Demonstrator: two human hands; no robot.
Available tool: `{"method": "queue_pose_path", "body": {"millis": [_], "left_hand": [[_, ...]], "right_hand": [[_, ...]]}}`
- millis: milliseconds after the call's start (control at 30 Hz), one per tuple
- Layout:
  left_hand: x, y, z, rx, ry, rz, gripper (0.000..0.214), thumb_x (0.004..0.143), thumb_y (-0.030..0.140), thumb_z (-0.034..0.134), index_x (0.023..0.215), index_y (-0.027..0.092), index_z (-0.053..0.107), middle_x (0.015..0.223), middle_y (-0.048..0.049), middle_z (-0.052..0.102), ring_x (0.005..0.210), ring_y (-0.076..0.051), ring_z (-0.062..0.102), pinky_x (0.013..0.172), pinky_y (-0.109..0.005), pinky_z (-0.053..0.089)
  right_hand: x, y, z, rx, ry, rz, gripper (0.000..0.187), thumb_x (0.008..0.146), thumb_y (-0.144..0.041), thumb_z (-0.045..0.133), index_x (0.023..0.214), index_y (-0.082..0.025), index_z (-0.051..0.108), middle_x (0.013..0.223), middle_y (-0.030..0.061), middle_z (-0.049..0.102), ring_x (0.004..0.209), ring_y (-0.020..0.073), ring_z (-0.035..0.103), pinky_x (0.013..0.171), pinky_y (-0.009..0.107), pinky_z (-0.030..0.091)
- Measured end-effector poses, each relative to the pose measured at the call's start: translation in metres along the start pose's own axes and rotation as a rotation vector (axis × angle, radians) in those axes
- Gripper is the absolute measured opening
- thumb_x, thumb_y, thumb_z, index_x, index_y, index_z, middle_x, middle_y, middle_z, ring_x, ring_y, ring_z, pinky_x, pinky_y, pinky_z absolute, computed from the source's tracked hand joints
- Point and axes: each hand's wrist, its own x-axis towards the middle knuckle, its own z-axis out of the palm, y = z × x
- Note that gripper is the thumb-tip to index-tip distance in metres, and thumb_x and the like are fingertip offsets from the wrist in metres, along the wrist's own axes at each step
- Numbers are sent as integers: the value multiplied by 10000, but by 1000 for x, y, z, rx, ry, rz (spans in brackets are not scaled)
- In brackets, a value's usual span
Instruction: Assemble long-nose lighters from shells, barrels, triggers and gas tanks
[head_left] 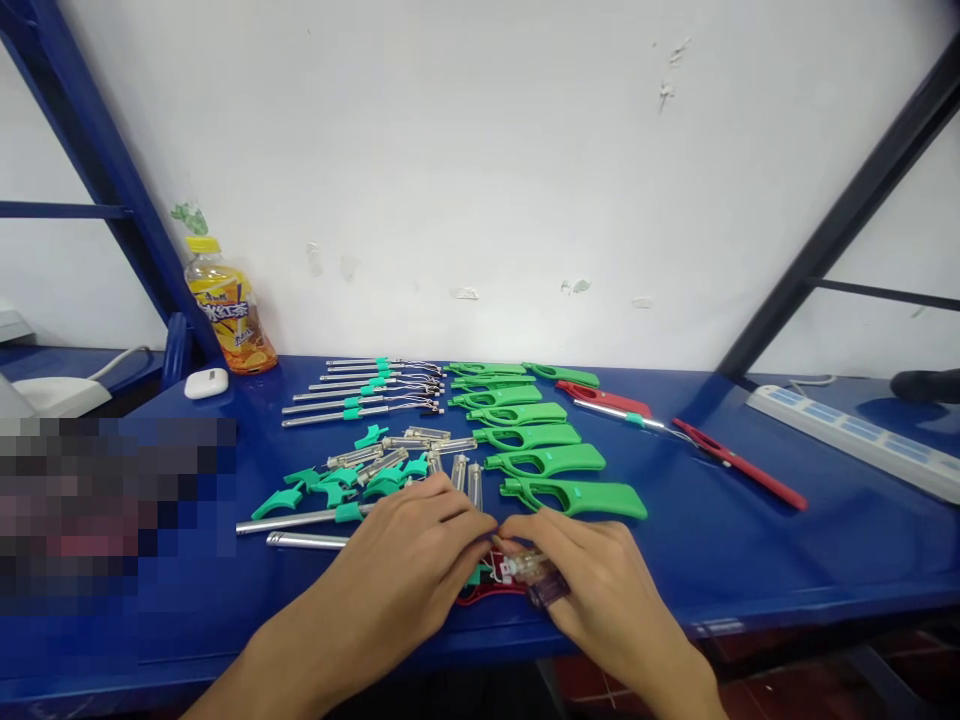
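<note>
Fingertips (486, 524) of the left hand (420, 550) and right hand (600, 575) come together over a red casing (491, 594), which lies beneath and between them near the desk's (720, 540) front edge. The right grip is clamped around the casing's right end, a clear part (529, 566) showing inside it; whether the left grip pinches anything I cannot tell. Green casings (611, 499) lie just beyond the right hand, metal tubes (289, 523) beside the left.

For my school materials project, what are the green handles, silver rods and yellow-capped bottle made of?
Green handles: likely smooth plastic, evenly coloured with a soft shine.
Silver rods: probably polished metal, from their bright gleam.
Bottle: seems clear, glossy plastic, see-through below its cap.
</note>
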Motion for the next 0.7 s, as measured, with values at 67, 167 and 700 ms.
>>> {"method": "queue_pose_path", "body": {"millis": [67,167,700], "left_hand": [[1,0,3,-16,27,14,234,1133,195,502,1092,212,732,969,-36,747,915,-249,618,811,-400,481],[1,-2,2,-28,87,13,234,1127,178,505,1092,213,734,981,-35,742,905,-237,625,821,-393,480],[2,-2,-3,-116,221,-43,175,1096,159,560,1063,232,715,970,-4,735,887,-203,649,788,-344,469]], "right_hand": [[0,1,0,-10,16,0,607,730,51,443,1201,-284,629,949,-34,781,780,191,760,626,313,399],[1,1,0,16,76,41,528,848,29,475,1241,-289,625,976,-18,775,769,183,756,647,295,440],[4,1,-1,157,1,193,28,1133,-250,530,1136,-265,553,1045,12,817,879,226,821,684,298,518]]}}
